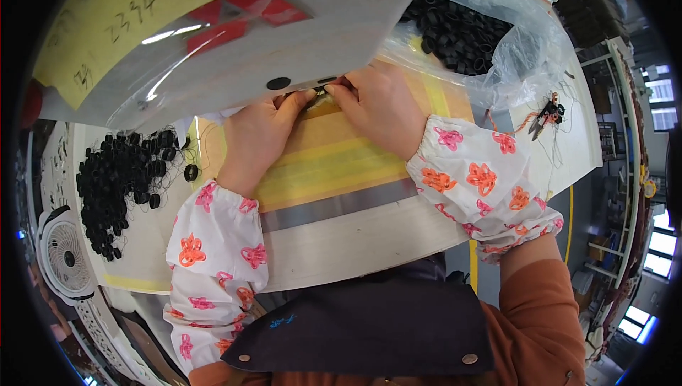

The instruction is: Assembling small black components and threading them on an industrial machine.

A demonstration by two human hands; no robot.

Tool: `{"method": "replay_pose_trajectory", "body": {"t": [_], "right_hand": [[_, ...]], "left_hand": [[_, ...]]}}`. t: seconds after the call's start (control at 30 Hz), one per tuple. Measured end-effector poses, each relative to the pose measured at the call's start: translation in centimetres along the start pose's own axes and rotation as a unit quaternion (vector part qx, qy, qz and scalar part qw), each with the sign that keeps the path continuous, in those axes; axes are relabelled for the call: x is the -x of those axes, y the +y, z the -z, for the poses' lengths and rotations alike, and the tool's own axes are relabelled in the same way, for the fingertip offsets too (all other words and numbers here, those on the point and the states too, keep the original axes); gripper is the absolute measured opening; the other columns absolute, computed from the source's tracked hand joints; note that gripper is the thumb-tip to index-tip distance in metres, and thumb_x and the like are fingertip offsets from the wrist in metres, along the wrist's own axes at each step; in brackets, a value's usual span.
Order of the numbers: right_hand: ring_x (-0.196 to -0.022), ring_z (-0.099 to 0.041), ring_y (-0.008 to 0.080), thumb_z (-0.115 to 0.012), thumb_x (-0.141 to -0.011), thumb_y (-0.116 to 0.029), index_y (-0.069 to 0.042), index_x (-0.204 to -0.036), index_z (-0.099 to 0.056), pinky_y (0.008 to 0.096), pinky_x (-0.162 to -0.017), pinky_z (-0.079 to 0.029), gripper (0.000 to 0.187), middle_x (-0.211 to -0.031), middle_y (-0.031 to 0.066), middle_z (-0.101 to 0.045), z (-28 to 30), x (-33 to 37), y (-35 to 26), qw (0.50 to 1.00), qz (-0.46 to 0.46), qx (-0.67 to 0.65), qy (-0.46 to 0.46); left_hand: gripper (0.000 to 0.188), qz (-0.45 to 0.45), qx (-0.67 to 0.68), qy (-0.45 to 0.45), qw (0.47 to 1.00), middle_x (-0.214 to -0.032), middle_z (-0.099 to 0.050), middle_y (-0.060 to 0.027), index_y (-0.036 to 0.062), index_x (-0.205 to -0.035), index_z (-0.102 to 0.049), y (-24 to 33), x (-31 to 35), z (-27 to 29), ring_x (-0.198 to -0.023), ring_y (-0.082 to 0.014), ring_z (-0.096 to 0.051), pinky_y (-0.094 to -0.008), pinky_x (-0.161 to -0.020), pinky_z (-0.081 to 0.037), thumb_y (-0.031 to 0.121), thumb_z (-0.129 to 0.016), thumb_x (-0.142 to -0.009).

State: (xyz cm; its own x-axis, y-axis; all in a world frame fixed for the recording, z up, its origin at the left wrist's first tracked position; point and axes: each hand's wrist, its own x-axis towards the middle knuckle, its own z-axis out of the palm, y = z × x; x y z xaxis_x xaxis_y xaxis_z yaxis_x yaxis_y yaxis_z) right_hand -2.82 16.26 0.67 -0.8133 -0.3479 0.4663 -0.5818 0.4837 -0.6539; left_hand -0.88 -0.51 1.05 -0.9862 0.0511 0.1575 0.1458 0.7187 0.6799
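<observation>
My left hand [264,130] and my right hand [375,104] meet at the lower edge of a big grey-white machine head [320,30], probably a sewing machine. Fingers and thumbs are pinched together on a small black band [321,90], mostly hidden by the fingertips and the machine. Beneath the hands lies a work surface [320,165] covered with yellow and tan tape. To the left spreads a heap of black rings [117,180] tangled with loose threads. Beyond my right hand, an open clear plastic bag [529,52] holds several loose black bands [462,34].
Small thread snips [545,117] with black and orange cord lie at the right of the white table [355,240]. The table's curved front edge runs before my apron [362,322]. A white fan [67,254] stands at the far left. Shelving [616,165] is at the right.
</observation>
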Motion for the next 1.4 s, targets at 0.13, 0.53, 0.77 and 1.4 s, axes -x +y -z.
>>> {"method": "replay_pose_trajectory", "body": {"t": [0.13,0.53,0.77,1.4], "right_hand": [[-0.068,-0.053,0.0343,-0.054,-0.074,-0.002,0.000,-0.074,-0.050,0.0404,-0.059,-0.044,0.005,-0.072,0.0157,-0.054,-0.3,0.0,0.0,1.000,0.004,0.002,-0.002],[-0.065,-0.055,0.0324,-0.057,-0.073,-0.007,-0.003,-0.073,-0.052,0.0401,-0.055,-0.044,0.006,-0.071,0.0138,-0.056,0.1,-0.1,0.0,0.999,-0.010,0.048,-0.014],[-0.066,-0.055,0.0333,-0.057,-0.073,-0.006,-0.002,-0.072,-0.052,0.0404,-0.057,-0.044,0.006,-0.070,0.0141,-0.056,-0.1,-0.2,0.2,0.999,-0.014,0.034,-0.006],[-0.062,-0.055,0.0324,-0.059,-0.070,-0.007,-0.001,-0.069,-0.053,0.0401,-0.056,-0.044,0.008,-0.065,0.0147,-0.056,-0.3,-0.2,0.9,1.000,-0.028,-0.012,0.001]], "left_hand": [[0.023,0.022,0.012,-0.012,1.000,-0.059,-0.058,-0.0058,0.0100,-0.084,-0.065,-0.2,0.2,0.1,-0.052,-0.0198,-0.054,-0.0305,-0.051,-0.040,0.031,-0.058,-0.078],[0.025,0.029,-0.001,-0.017,0.999,-0.060,-0.058,-0.0061,0.0101,-0.084,-0.065,0.2,0.2,0.2,-0.053,-0.0204,-0.054,-0.0306,-0.051,-0.040,0.032,-0.057,-0.078],[0.024,0.038,-0.017,-0.018,0.999,-0.060,-0.058,-0.0057,0.0106,-0.083,-0.065,0.0,0.2,0.1,-0.054,-0.0205,-0.054,-0.0303,-0.052,-0.041,0.032,-0.057,-0.078],[0.028,0.049,0.021,-0.008,0.999,-0.060,-0.060,-0.0025,0.0091,-0.085,-0.065,-0.2,0.0,-0.4,-0.051,-0.0139,-0.054,-0.0262,-0.048,-0.039,0.035,-0.056,-0.078]]}}
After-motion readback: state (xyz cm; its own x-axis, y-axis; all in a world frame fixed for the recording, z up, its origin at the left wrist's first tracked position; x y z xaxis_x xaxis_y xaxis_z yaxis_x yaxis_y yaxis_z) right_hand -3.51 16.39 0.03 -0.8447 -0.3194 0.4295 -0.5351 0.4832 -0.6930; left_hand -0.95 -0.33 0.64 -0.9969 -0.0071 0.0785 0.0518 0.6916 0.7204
